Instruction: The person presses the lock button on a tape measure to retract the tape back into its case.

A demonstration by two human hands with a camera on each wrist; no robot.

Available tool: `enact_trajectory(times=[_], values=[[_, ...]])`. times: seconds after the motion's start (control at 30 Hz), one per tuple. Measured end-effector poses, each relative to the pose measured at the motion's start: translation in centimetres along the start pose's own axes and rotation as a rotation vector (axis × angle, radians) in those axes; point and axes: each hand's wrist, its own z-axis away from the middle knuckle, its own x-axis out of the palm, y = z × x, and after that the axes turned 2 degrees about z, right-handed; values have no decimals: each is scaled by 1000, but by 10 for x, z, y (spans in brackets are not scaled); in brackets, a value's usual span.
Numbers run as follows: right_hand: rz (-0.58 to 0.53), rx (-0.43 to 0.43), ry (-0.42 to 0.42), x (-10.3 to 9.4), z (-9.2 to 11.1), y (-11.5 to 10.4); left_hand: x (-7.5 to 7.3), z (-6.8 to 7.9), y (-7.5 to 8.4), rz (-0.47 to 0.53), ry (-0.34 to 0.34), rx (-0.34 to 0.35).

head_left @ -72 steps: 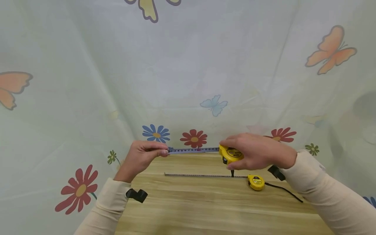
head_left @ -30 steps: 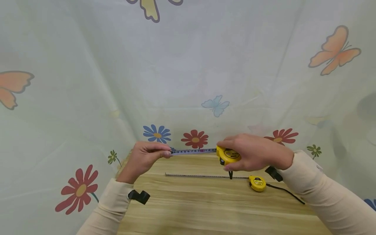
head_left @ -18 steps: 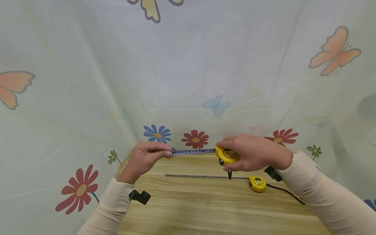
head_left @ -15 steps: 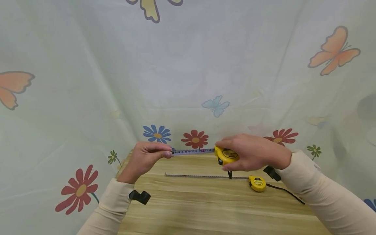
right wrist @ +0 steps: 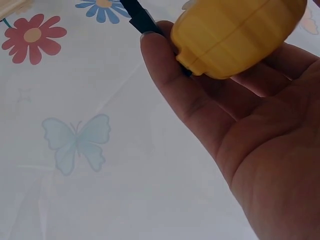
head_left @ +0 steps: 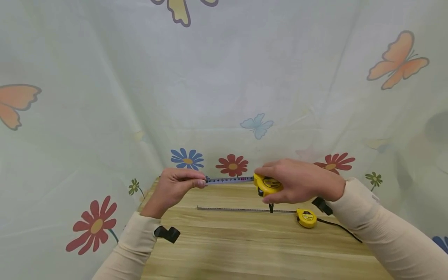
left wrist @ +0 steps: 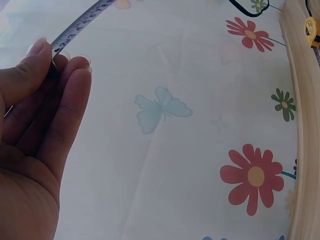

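Observation:
My right hand (head_left: 297,181) grips the yellow case of a tape measure (head_left: 266,185), held up over the wooden table. Its marked blade (head_left: 229,180) runs out level to the left. At the blade's end, my left hand (head_left: 173,190) pinches the tip between thumb and fingers; the left wrist view shows the thumb (left wrist: 35,62) pressing on the blade's tip. A black strap (head_left: 271,208) hangs below the case. In the right wrist view the yellow case (right wrist: 235,35) lies against the fingers, and the palm is seen from below.
A second yellow tape measure (head_left: 306,218) lies on the wooden table (head_left: 245,245), its blade (head_left: 231,209) drawn out to the left and its black strap (head_left: 339,225) trailing right. Pale sheeting (head_left: 210,97) printed with flowers and butterflies surrounds the table at the back and sides.
The right hand and its case have shifted left, so the stretch of blade between the hands is shorter. The left hand has moved slightly right. The tape measure on the table has stayed in place.

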Motion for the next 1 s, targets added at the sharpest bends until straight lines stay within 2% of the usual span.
enact_trajectory(times=[1.0], values=[[6, -26, -13, -1, -6, -6, 1, 2, 1, -5, -4, 6]])
